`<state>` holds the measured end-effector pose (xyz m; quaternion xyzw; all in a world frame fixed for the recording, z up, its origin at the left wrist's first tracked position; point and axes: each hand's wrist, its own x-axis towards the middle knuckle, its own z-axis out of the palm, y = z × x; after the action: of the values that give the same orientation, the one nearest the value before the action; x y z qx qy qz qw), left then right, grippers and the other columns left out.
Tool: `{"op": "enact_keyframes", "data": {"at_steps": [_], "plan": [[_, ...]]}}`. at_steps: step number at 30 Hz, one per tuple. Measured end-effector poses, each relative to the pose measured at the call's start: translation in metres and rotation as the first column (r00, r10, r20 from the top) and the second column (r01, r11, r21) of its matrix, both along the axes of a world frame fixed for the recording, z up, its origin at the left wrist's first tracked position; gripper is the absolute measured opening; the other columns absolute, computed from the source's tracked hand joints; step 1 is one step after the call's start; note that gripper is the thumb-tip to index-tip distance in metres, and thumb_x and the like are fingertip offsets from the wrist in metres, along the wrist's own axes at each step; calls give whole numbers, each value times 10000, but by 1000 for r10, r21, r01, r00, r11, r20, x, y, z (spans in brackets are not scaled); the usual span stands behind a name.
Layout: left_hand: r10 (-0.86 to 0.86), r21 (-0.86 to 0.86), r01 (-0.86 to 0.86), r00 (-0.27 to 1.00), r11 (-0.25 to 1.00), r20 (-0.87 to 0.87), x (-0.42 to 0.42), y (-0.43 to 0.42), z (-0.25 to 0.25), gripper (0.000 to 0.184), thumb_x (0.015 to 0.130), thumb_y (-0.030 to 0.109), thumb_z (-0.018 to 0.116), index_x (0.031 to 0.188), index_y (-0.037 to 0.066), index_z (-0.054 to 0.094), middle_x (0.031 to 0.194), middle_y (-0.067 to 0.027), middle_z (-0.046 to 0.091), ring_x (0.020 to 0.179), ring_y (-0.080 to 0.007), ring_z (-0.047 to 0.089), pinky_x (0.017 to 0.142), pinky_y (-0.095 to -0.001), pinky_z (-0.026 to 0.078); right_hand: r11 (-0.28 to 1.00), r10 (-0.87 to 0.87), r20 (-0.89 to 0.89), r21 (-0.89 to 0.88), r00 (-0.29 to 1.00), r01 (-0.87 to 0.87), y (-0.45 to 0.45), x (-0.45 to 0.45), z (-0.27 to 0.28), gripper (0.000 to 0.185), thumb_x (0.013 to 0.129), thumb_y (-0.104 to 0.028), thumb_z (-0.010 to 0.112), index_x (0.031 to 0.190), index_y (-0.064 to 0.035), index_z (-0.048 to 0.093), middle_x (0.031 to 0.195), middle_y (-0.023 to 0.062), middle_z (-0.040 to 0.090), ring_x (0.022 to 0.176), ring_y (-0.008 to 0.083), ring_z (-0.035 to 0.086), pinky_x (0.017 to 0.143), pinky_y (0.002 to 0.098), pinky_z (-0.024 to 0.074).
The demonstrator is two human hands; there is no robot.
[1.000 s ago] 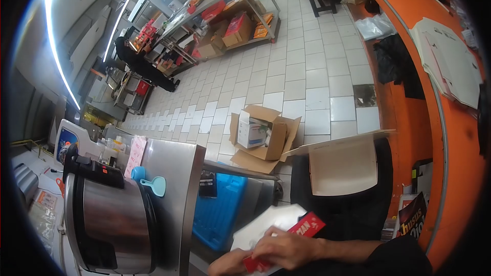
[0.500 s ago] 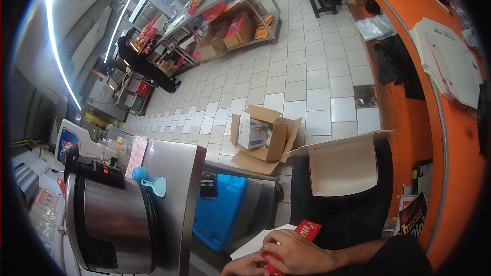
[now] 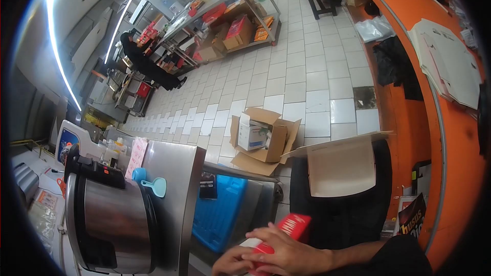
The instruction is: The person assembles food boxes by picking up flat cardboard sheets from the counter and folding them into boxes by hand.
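Note:
At the bottom edge, a red paper carton (image 3: 295, 223) with white lettering and a bit of white panel sits between my hands. My right hand (image 3: 294, 253) lies over its front with the fingers curled round it. Close on its left, my left hand (image 3: 232, 260) grips the carton's lower left side, its fingertips partly hidden by the right hand. Just beyond the carton is a black chair (image 3: 332, 217), on which an open cardboard tray (image 3: 342, 174) with a pale inside rests.
Left stands a steel counter (image 3: 176, 184) with a large rice cooker (image 3: 120, 225) and a light-blue scoop (image 3: 157, 187). Below is a blue bin (image 3: 220, 214). An open cardboard box (image 3: 279, 140) lies on the tiled floor. An orange counter (image 3: 409, 5) runs right. A person (image 3: 146, 66) stands far left.
The red carton has tipped up and shows more of its red lettered side, with less white panel visible. My left hand has shifted left. The far person has changed posture slightly.

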<state>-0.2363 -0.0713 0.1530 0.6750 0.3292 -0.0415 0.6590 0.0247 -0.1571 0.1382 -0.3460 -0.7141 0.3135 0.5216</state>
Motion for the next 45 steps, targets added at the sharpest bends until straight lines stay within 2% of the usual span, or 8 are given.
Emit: {"op": "enact_keyframes", "data": {"at_steps": [2,4,7,18,23,32,40,45], "plan": [[224,170,-201,965,965,-132,1,-4,4,640,907,164,723,1449,28,411,1293,-174,615,1165,-271,626,980,-401,524,967,-188,-149,145,971,209,3,1,2,420,867,-308,734,1230,-104,677,1444,249,427,1356,420,378,1119,633,276],[650,-280,-619,523,734,551,16,-5,-5,599,913,79,704,1435,-7,424,1347,-185,587,1200,-311,611,1045,-461,481,962,-188,-141,171,972,211,5,12,13,425,868,-349,738,1223,-123,683,1492,250,387,1390,423,359,1138,637,247],[694,-423,-577,399,698,600,13,0,-17,590,927,108,681,1447,13,419,1403,-195,544,1261,-350,566,1063,-507,466,986,-119,-22,112,993,121,13,9,18,275,910,-154,691,1179,-150,630,1390,183,495,1328,388,460,1085,556,377],[737,-470,-577,427,668,524,41,-12,-49,604,1015,310,566,1476,-15,351,1448,-189,491,1324,-347,508,1096,-498,439,954,-285,-494,-227,821,195,23,-3,-21,198,797,-46,802,961,-89,700,1157,106,578,1076,269,632,942,371,540],[651,-312,-595,521,741,553,61,-11,-45,599,1040,377,493,1444,-50,380,1435,-202,497,1316,-332,516,1086,-473,445,916,-401,-73,-14,913,401,22,-3,-30,384,794,-267,823,1127,-112,713,1300,157,576,1145,332,635,908,385,579],[740,-453,-595,433,664,515,73,-2,-33,563,1061,419,391,1454,17,405,1399,-168,537,1291,-298,526,1083,-472,435,979,-54,-113,191,992,75,36,23,-28,340,811,-250,812,1089,-71,735,1390,184,538,1261,391,557,1021,439,517],[754,-457,-617,393,641,526,90,-27,-49,469,1040,292,538,1390,-12,467,1351,-143,577,1213,-257,591,1023,-385,487,860,-409,-125,278,904,427,40,11,-51,354,760,-174,842,1093,-108,744,1285,158,596,1197,342,585,999,453,521],[533,441,-733,680,518,504,100,-22,-23,180,951,34,632,1116,-19,680,1056,-116,723,939,-270,717,819,-364,557,934,-239,-320,181,917,306,35,27,-33,553,762,-285,866,1239,-116,644,1274,165,563,1175,313,575,982,412,493]]}}
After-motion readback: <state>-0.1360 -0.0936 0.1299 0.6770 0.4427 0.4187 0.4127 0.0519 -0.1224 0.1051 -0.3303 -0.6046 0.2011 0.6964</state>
